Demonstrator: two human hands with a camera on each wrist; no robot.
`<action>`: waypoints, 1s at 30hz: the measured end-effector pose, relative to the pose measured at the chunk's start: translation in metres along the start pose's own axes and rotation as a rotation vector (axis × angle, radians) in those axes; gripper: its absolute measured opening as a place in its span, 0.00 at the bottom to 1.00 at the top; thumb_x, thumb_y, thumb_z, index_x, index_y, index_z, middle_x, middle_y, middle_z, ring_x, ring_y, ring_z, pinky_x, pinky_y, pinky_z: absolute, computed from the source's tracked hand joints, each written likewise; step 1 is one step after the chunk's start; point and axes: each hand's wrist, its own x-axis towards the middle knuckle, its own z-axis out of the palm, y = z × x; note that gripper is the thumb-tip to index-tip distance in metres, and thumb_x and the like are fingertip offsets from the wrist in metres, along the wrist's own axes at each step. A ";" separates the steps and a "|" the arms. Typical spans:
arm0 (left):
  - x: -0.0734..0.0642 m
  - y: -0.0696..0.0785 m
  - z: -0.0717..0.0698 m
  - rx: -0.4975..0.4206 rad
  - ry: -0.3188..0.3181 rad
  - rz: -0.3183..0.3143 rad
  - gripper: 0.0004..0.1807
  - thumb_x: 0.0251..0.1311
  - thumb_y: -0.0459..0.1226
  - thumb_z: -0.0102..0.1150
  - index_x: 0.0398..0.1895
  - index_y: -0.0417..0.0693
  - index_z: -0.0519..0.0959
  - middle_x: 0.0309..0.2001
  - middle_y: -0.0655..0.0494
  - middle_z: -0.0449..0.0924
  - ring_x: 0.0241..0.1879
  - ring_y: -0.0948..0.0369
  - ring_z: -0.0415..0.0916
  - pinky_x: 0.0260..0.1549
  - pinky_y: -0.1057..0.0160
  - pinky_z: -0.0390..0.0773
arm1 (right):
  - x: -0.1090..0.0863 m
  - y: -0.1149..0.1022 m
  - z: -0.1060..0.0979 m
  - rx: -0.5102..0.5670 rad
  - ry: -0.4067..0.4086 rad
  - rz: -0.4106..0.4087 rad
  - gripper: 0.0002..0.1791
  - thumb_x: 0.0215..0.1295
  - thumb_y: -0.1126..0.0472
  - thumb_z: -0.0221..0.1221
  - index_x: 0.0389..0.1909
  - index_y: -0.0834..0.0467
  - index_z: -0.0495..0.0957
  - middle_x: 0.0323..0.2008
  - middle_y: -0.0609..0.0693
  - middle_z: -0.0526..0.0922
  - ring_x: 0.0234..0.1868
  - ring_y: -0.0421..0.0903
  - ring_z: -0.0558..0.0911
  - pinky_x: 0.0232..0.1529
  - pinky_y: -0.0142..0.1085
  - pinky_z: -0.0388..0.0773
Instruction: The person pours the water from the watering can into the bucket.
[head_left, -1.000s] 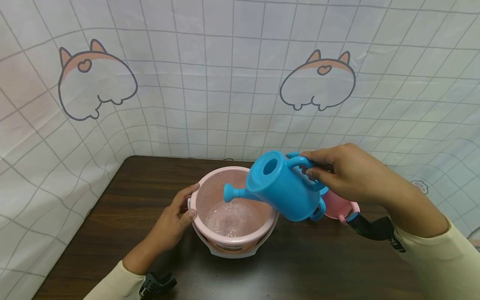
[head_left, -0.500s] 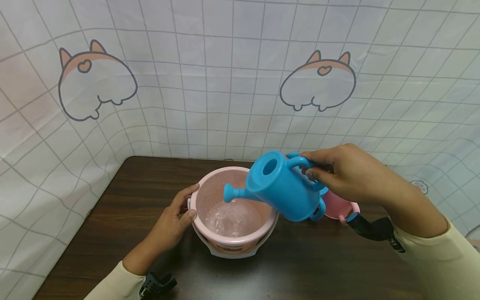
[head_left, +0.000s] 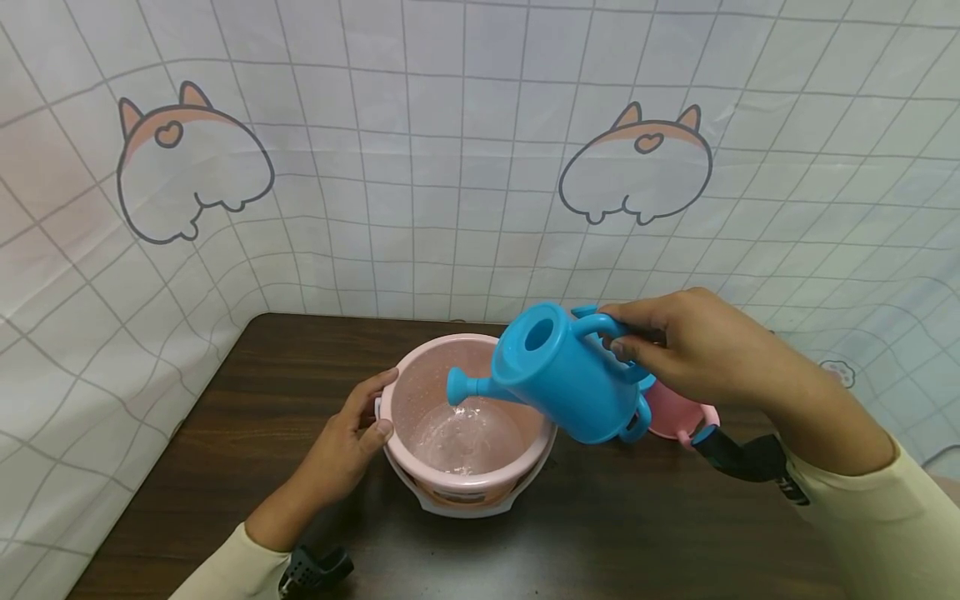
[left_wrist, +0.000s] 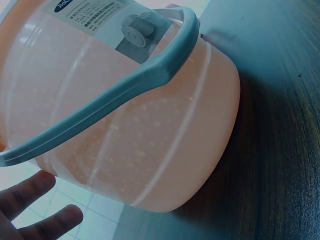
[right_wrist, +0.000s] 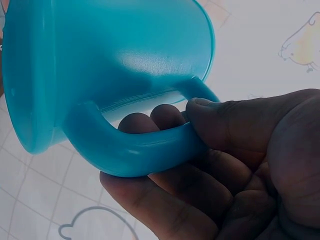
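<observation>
A pink bucket with some water in it stands on the table; its hanging handle shows grey-blue in the left wrist view. My left hand rests at the bucket's left rim, thumb and fingers spread and touching it. In the left wrist view two straight fingers extend beside the bucket wall. My right hand grips a blue watering can by its handle, fingers curled round it with the thumb on top. The can is tilted left, its spout above the bucket's opening, and a little water falls in.
Partly hidden behind the watering can, a pink container with a small handle stands on the dark wooden table. A white gridded cloth with cartoon prints hangs behind and beside the table.
The water in the bucket is less stirred up than before, and the stream from the spout looks thinner. Both hands and the tilted can stay nearly in place.
</observation>
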 end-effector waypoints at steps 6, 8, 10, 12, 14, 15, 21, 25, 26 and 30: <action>0.000 0.001 0.000 0.005 0.003 0.001 0.32 0.77 0.55 0.47 0.78 0.58 0.59 0.56 0.44 0.81 0.50 0.49 0.82 0.42 0.52 0.80 | 0.000 0.000 0.000 -0.011 0.005 -0.015 0.21 0.69 0.65 0.65 0.62 0.63 0.80 0.46 0.52 0.88 0.41 0.47 0.88 0.42 0.49 0.84; 0.000 0.001 -0.001 0.003 0.003 0.001 0.32 0.77 0.56 0.47 0.78 0.58 0.59 0.56 0.44 0.81 0.50 0.49 0.82 0.42 0.52 0.80 | 0.001 0.000 0.000 -0.010 0.006 -0.018 0.21 0.69 0.65 0.65 0.62 0.63 0.81 0.45 0.52 0.88 0.41 0.46 0.88 0.42 0.48 0.84; 0.000 0.001 -0.001 0.001 0.003 0.001 0.32 0.77 0.56 0.47 0.78 0.58 0.60 0.55 0.44 0.81 0.50 0.49 0.82 0.42 0.53 0.80 | 0.001 0.000 -0.001 -0.008 0.006 -0.020 0.21 0.69 0.65 0.65 0.62 0.63 0.81 0.45 0.52 0.88 0.40 0.46 0.88 0.41 0.48 0.84; 0.000 0.001 -0.001 -0.001 0.003 0.001 0.32 0.77 0.55 0.47 0.78 0.58 0.60 0.55 0.44 0.82 0.50 0.49 0.82 0.42 0.53 0.80 | 0.001 0.000 0.000 -0.006 0.006 -0.023 0.21 0.69 0.65 0.65 0.61 0.63 0.81 0.45 0.51 0.88 0.39 0.45 0.88 0.41 0.48 0.84; 0.000 0.001 -0.001 -0.002 0.003 0.003 0.31 0.77 0.55 0.47 0.78 0.58 0.60 0.56 0.44 0.81 0.50 0.49 0.82 0.43 0.53 0.80 | 0.002 0.000 0.000 -0.003 0.007 -0.025 0.21 0.69 0.65 0.65 0.61 0.63 0.81 0.44 0.51 0.89 0.39 0.45 0.88 0.41 0.48 0.84; 0.000 0.001 -0.001 -0.002 0.003 0.004 0.31 0.77 0.55 0.47 0.78 0.58 0.60 0.56 0.44 0.82 0.50 0.50 0.82 0.43 0.53 0.80 | 0.002 0.000 0.000 -0.003 0.007 -0.024 0.21 0.69 0.65 0.65 0.61 0.63 0.81 0.44 0.51 0.89 0.39 0.45 0.88 0.41 0.48 0.84; 0.000 0.000 -0.001 -0.011 -0.001 0.009 0.31 0.78 0.53 0.48 0.79 0.58 0.59 0.56 0.45 0.81 0.50 0.50 0.82 0.44 0.54 0.80 | 0.002 0.000 0.000 -0.001 0.005 -0.013 0.21 0.69 0.65 0.65 0.62 0.63 0.81 0.44 0.51 0.89 0.41 0.47 0.88 0.42 0.49 0.84; 0.000 -0.001 -0.001 -0.007 0.001 0.008 0.31 0.77 0.53 0.48 0.79 0.59 0.59 0.56 0.45 0.82 0.50 0.50 0.82 0.44 0.53 0.80 | 0.002 0.000 -0.001 -0.003 0.001 -0.007 0.22 0.69 0.66 0.65 0.62 0.63 0.81 0.43 0.50 0.89 0.41 0.47 0.88 0.41 0.49 0.84; 0.000 -0.001 -0.001 -0.005 0.002 0.007 0.31 0.77 0.53 0.48 0.78 0.59 0.59 0.56 0.46 0.82 0.50 0.50 0.82 0.44 0.53 0.80 | 0.002 0.000 -0.001 -0.004 0.000 -0.005 0.22 0.69 0.66 0.65 0.63 0.62 0.80 0.43 0.50 0.89 0.41 0.47 0.88 0.42 0.49 0.84; 0.000 0.000 -0.001 -0.004 0.004 0.004 0.31 0.77 0.53 0.48 0.78 0.58 0.60 0.56 0.45 0.82 0.50 0.50 0.82 0.43 0.52 0.80 | 0.002 0.000 -0.001 -0.011 0.002 -0.004 0.22 0.69 0.65 0.65 0.63 0.62 0.80 0.44 0.50 0.89 0.41 0.47 0.88 0.42 0.49 0.84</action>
